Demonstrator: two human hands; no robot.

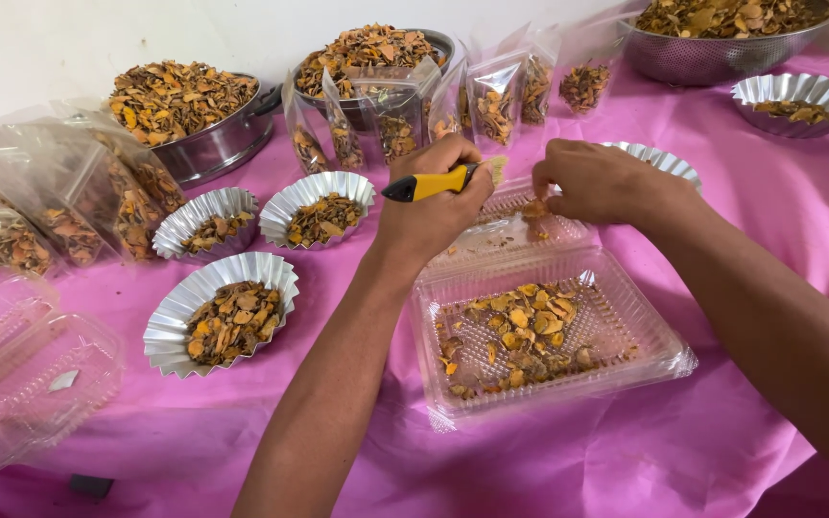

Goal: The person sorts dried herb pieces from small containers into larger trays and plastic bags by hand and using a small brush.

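Pink cloth (722, 288) bears metal bowls (194, 115) of dried slices, fluted foil cups (218, 312), filled pouches (491, 96). Open clear clamshell box (544, 336) lies just below our hands, partly filled. Left hand (434, 206) clenches yellow-handled tool (434, 182), long axis left-right. Right hand (597, 182), nearer, pinches dried slice (534, 206) over lid; tool tip just left of it.

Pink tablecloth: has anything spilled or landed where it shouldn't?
Nothing has spilled on the pink tablecloth. The dried slices stay inside their bowls, bags and the clear tray. One small dark block lies alone at the near edge.
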